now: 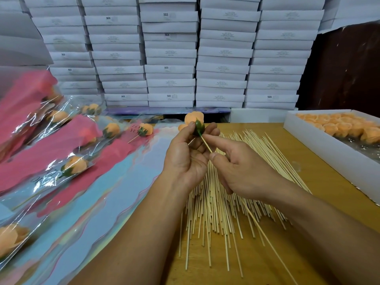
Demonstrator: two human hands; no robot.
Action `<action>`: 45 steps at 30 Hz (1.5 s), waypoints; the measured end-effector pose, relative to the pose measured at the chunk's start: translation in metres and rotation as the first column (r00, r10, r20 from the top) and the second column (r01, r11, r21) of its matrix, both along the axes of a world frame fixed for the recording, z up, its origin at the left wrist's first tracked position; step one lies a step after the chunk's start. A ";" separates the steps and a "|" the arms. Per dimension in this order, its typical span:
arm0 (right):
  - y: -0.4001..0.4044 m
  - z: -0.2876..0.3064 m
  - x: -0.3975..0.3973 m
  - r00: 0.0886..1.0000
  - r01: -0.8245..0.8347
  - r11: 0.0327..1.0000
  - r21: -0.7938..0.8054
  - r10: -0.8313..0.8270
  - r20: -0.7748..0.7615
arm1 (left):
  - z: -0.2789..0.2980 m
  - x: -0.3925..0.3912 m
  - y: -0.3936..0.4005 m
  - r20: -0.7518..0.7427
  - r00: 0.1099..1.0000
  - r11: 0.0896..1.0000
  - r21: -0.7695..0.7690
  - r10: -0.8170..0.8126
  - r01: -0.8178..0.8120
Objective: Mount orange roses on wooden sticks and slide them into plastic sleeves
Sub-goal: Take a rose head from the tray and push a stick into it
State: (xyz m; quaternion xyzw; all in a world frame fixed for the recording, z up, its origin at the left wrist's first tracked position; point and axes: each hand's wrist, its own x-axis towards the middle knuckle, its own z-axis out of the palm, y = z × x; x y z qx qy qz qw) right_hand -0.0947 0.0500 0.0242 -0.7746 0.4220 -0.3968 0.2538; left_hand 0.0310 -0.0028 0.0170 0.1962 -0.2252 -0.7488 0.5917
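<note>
My left hand point(188, 155) holds an orange rose point(193, 118) by its green base, above the middle of the table. My right hand point(244, 169) pinches a thin wooden stick point(206, 144) whose tip sits in the rose's green base; the stick's long end runs back under my right wrist toward the lower right. A heap of loose wooden sticks point(218, 202) lies on the table under both hands. Plastic sleeves point(67, 157) with pink and blue print lie at the left, several holding orange roses on sticks.
A white tray point(320, 140) with several loose orange roses stands at the right. Stacks of white boxes point(170, 54) form a wall behind the wooden table point(287, 145). Another orange rose point(182, 127) lies just beyond my left hand.
</note>
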 end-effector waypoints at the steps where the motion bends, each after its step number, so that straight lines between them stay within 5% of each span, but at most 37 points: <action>1: 0.000 0.000 0.000 1.000 0.007 1.000 0.000 -0.007 -0.003 | 0.000 0.000 0.000 0.001 1.000 1.000 -0.001 0.002 -0.002; 18: -0.005 -0.016 0.013 0.984 0.109 0.994 -0.011 -0.109 -0.141 | -0.009 -0.020 -0.001 0.113 0.944 0.949 0.019 0.310 -0.314; 21: -0.009 -0.013 0.006 0.995 0.077 0.996 0.054 -0.073 -0.070 | -0.011 -0.021 0.002 0.137 0.953 0.962 0.011 0.269 -0.273; 24: -0.012 -0.008 -0.010 0.993 0.068 0.989 0.134 -0.081 0.088 | -0.012 -0.023 0.004 0.350 0.896 0.962 -0.080 0.273 -0.262; 27: -0.020 -0.010 -0.019 0.965 0.138 0.964 0.227 -0.183 0.190 | -0.003 -0.019 0.004 0.686 0.656 0.948 -0.189 0.315 -0.257; 29: -0.023 -0.012 -0.020 0.953 0.156 0.950 0.269 -0.217 0.213 | 0.009 -0.008 -0.001 0.879 0.313 0.933 -0.335 0.360 -0.134; 32: -0.025 -0.015 -0.023 0.948 0.162 0.937 0.308 -0.235 0.216 | 0.027 0.018 -0.014 0.876 -0.256 0.911 -0.376 0.409 0.168; 34: -0.026 -0.015 -0.026 0.944 0.169 0.929 0.330 -0.248 0.217 | 0.030 0.043 -0.027 0.759 -0.510 0.914 -0.308 0.404 0.265; 39: -0.026 -0.015 -0.026 0.950 0.183 0.927 0.328 -0.252 0.183 | -0.018 0.111 -0.054 0.568 -0.724 0.909 -0.112 0.390 0.402; 45: -0.027 -0.017 -0.026 0.958 0.174 0.925 0.337 -0.238 0.160 | -0.059 0.131 -0.064 0.584 -0.699 0.904 -0.169 0.412 0.391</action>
